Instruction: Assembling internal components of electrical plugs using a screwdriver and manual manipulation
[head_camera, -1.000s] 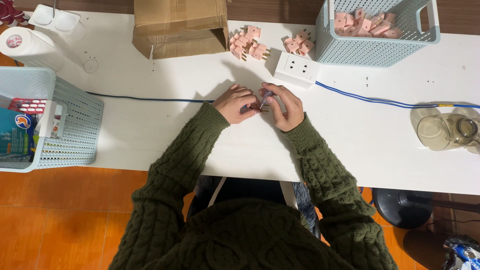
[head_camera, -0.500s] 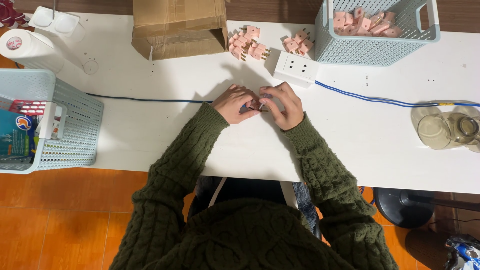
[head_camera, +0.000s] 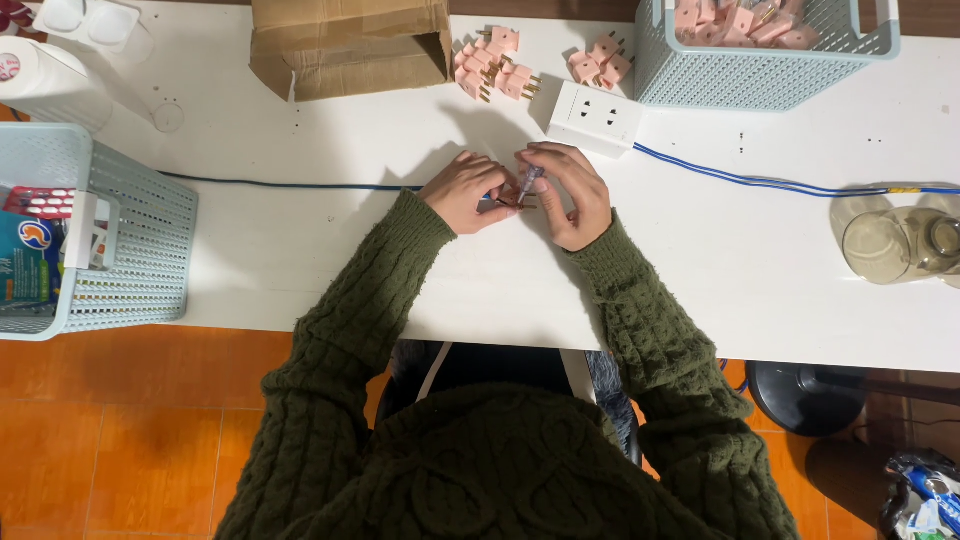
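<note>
Both hands meet over the middle of the white table (head_camera: 300, 250). My left hand (head_camera: 465, 190) pinches a small pink plug part together with the end of a blue cable (head_camera: 280, 184) that runs in from the left. My right hand (head_camera: 572, 190) holds a small screwdriver (head_camera: 527, 182) with its tip down on that part. The part itself is mostly hidden by my fingers. A white power strip (head_camera: 595, 117) lies just beyond my right hand.
Loose pink plugs (head_camera: 495, 62) lie at the back, next to a cardboard box (head_camera: 345, 45). A pale blue basket (head_camera: 765, 55) holds more pink plugs. Another basket (head_camera: 110, 235) stands at left. A blue cable (head_camera: 780, 183) runs right toward a glass jar (head_camera: 900, 240).
Both hands stay together at the same spot. Only small finger movements show around the plug part and the screwdriver.
</note>
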